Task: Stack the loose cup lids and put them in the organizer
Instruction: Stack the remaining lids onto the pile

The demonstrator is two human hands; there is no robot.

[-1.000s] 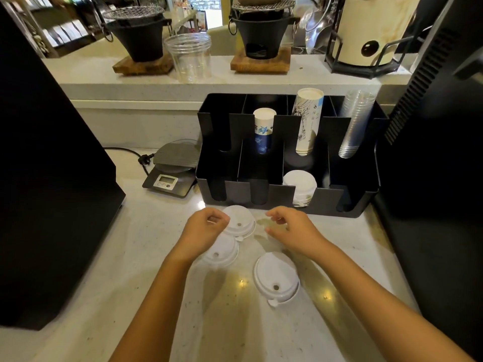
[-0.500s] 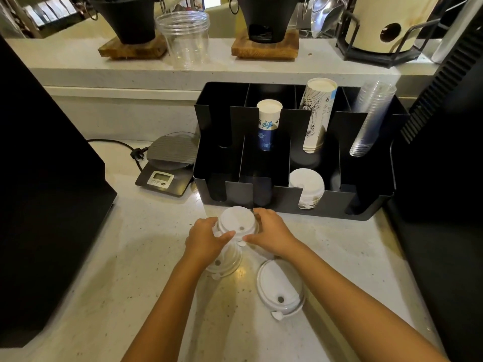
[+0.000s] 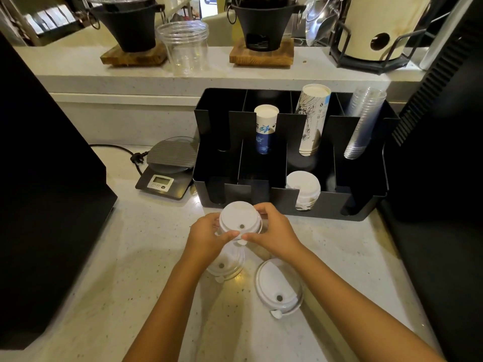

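A white cup lid is held just above the counter between my left hand and my right hand, both gripping its rim. A second white lid lies on the counter below my left hand, partly hidden by it. A third lid lies to its right, in front of my right wrist. The black organizer stands behind, with a stack of white lids in a front compartment.
The organizer also holds small paper cups, tall paper cups and clear plastic cups. A digital scale sits left of it. Black machines flank the counter on the left and right. A raised shelf runs behind.
Both hands closed in on the far lid and lifted it slightly off the counter; the other two lids stayed put. The camera moved closer.
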